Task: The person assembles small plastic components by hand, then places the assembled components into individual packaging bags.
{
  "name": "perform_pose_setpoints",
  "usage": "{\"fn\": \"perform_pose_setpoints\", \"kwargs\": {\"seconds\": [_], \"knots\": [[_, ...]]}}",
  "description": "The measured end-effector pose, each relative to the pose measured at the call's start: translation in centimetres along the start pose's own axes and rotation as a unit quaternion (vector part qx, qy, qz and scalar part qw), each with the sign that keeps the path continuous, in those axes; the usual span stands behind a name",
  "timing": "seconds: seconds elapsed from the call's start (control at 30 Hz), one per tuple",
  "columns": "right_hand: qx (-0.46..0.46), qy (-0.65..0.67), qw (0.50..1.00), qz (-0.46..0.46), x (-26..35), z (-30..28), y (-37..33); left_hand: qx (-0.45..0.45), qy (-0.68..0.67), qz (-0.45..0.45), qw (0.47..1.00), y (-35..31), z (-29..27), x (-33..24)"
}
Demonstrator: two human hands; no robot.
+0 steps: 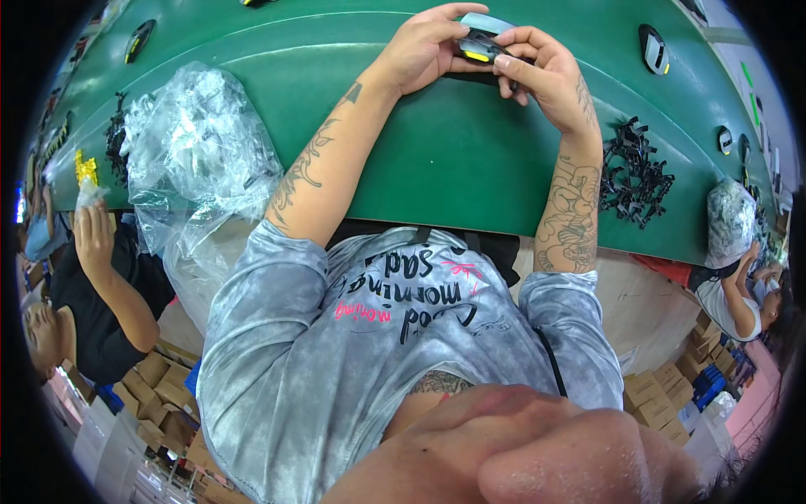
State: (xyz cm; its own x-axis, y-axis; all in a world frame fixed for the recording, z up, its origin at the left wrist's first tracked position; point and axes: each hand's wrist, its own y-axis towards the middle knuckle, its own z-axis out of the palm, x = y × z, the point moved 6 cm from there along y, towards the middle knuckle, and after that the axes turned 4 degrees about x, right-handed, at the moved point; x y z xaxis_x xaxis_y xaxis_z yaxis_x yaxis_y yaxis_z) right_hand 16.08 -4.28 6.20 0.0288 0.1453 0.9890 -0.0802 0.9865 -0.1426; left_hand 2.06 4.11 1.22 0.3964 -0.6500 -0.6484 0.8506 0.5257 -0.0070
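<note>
At the far side of the green table (403, 160), both my hands meet around a small black housing (479, 46) with a bright yellow strip and a clear, pale plate on its upper side. My left hand (424, 52) is closed on its left end, thumb and fingers gripping the edge. My right hand (544, 71) pinches its right end between thumb and forefinger, the other fingers curled beneath. A dark part shows below the housing, partly hidden by my fingers. Beside my right forearm lies a pile of black plastic brackets (638, 172).
Left of my arm sits a large clear plastic bag (201, 126) of transparent parts. Similar black housings (653, 50) lie spread along the table. A co-worker at left raises a hand (94, 239) near a yellow item (86, 168). At right, another person is beside a filled bag (729, 214).
</note>
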Motion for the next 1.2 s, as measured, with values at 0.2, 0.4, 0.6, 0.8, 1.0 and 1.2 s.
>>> {"fn": "perform_pose_setpoints", "kwargs": {"seconds": [0.2,0.4,0.6,0.8,1.0,1.2], "knots": [[-0.167,-0.256,0.946,-0.106,1.5,0.5,-0.2,0.043,-0.036,0.001,0.998,0.1,0.2,0.3],[-0.261,-0.349,0.877,-0.203,2.2,-0.4,-0.3,0.019,-0.002,0.019,1.000,0.2,0.6,0.7],[-0.233,-0.396,0.862,-0.216,2.8,1.0,-0.6,-0.029,0.123,0.036,0.991,0.1,0.7,1.1],[-0.351,-0.511,0.735,-0.275,5.5,0.8,-1.7,-0.052,0.028,0.062,0.996,0.2,0.2,0.9],[-0.210,-0.265,0.939,-0.060,-1.2,-1.5,2.0,-0.056,0.052,0.055,0.996,0.0,0.0,1.0],[-0.265,-0.260,0.923,-0.102,-0.5,-1.5,0.7,-0.079,0.060,0.062,0.993,0.1,0.7,1.5]]}}
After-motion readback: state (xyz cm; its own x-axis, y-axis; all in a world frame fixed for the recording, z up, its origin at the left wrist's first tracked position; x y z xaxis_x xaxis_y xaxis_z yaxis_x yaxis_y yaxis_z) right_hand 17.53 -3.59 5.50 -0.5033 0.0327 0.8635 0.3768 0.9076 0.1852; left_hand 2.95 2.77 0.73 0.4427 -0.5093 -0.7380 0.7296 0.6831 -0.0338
